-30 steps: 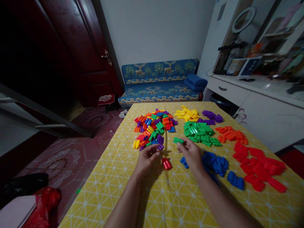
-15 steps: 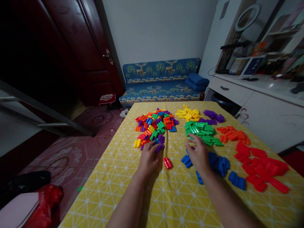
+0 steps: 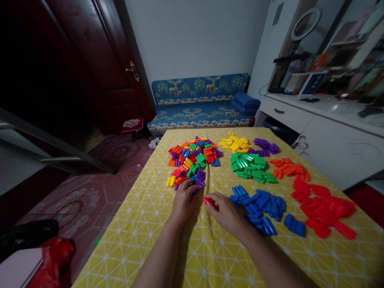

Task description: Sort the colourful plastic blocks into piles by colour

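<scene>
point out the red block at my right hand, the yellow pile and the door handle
red block (image 3: 207,201): head view, its uncovered end
yellow pile (image 3: 235,143): head view, middle of the heap
door handle (image 3: 135,71): head view, its plate

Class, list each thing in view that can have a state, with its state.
Mixed pile, colours jumbled
Green pile, one colour
Red piece, between right hand's fingers
Left hand, at mixed pile, grip unclear
Drawer, shut
Cushions, stacked
Ring light, apparently unlit
Door, open or shut unclear

Patterned blue sofa (image 3: 198,116) by the wall (image 3: 195,40) — dark red door (image 3: 99,64) alongside
</scene>
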### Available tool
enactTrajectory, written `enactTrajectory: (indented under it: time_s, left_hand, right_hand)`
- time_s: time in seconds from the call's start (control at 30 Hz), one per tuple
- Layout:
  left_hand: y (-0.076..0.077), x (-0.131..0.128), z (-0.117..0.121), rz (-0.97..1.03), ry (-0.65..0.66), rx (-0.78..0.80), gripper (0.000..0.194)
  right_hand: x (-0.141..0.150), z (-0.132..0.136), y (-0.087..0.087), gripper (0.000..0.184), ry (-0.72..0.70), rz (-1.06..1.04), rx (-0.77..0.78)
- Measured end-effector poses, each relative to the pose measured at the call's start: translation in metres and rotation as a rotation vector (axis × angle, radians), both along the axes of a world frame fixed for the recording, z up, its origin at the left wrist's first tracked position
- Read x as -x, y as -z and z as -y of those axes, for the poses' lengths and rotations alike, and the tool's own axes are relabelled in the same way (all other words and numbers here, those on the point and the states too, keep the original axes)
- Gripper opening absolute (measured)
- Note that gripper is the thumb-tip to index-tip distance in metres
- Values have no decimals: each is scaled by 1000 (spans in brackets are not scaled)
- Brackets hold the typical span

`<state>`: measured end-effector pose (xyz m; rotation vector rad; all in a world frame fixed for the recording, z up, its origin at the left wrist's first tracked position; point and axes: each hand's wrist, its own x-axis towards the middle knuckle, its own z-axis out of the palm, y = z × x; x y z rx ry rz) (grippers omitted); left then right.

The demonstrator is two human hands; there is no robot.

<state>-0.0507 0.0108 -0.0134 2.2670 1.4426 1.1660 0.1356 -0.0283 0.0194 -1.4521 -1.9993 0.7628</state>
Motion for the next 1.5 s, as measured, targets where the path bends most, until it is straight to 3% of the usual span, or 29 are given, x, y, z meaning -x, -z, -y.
enactTrajectory:
  time_s: [0.13, 0.2, 0.3, 0.4, 0.5, 0.63, 0.8, 0.9, 1.0, 1.07, 1.3, 1.4, 1.5]
  left_hand:
    - [-1, 1, 0, 2, 7, 19, 31]
    - [-1, 2, 0, 5, 16, 32, 31]
    - [0, 2, 0, 10, 27, 40, 31]
    - [0, 3, -1, 9, 29, 43, 30]
    - [1, 3, -2, 6, 26, 46, 31]
    - [2, 3, -2, -13, 28, 49, 30]
    - [1, 3, -1, -6, 23, 54, 28]
    - [0, 3, -1, 6, 37, 50, 29]
    - [0, 3, -1, 13, 34, 58, 30]
    - [1, 3, -1, 13, 32, 62, 31]
    - [-1, 2, 1, 13, 32, 68, 30]
    - [-7, -1, 4, 13, 11, 57, 23]
    - [-14, -1, 6, 37, -101, -7, 19]
  right_hand:
    - [-17, -6, -1, 26, 111, -380, 83]
    - [-36, -11, -6, 32, 254, -594, 69]
    - [-80, -20, -8, 41, 611, -976, -116]
    - [-136, -27, 5, 28, 917, -1346, -337]
    - [-183, -28, 26, 16, 1084, -1467, -460]
    - [-207, -23, 44, 21, 1047, -1403, -546]
    - [-194, -24, 33, 30, 1047, -1243, -496]
    - [-201, -33, 22, 35, 1048, -740, -491]
    - [-226, -43, 20, 33, 916, -7, -408]
    - [-242, -45, 22, 32, 839, 255, -303]
    - [-253, -24, 30, 27, 885, 510, -82]
    - [-245, -20, 25, 17, 937, 436, -177]
    - [-219, -25, 13, 16, 803, 261, -387]
